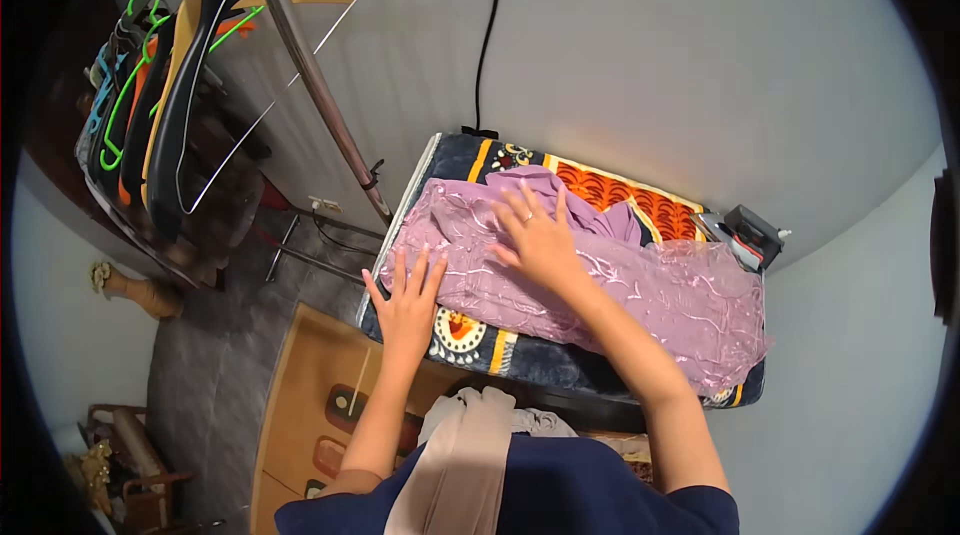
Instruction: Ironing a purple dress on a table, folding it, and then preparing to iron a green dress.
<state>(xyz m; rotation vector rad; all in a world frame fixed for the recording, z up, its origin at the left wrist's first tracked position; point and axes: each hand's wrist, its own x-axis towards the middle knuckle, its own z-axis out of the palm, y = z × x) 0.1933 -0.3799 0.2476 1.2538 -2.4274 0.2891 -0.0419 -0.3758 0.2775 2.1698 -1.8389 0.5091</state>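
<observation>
A pink-mauve garment with shiny embroidered sheer fabric (pixel 670 305) lies spread lengthwise over a padded table covered with a patterned dark blue cloth (pixel 560 360). My left hand (pixel 405 310) rests flat at the garment's left end, fingers spread, the fingertips on its near edge. Farther in, my right hand (pixel 540 240) lies over the upper middle of the garment with fingers apart and a ring on one finger. A plain mauve part (pixel 600 218) is bunched beyond the right hand. Neither hand grips anything.
An iron (pixel 750 237) stands at the table's far right corner. At the left, a metal rack pole (pixel 315 85) rises beside several hangers (pixel 185 85). A black cable (pixel 488 55) runs down the wall behind. A brown patterned rug (pixel 290 405) covers part of the floor.
</observation>
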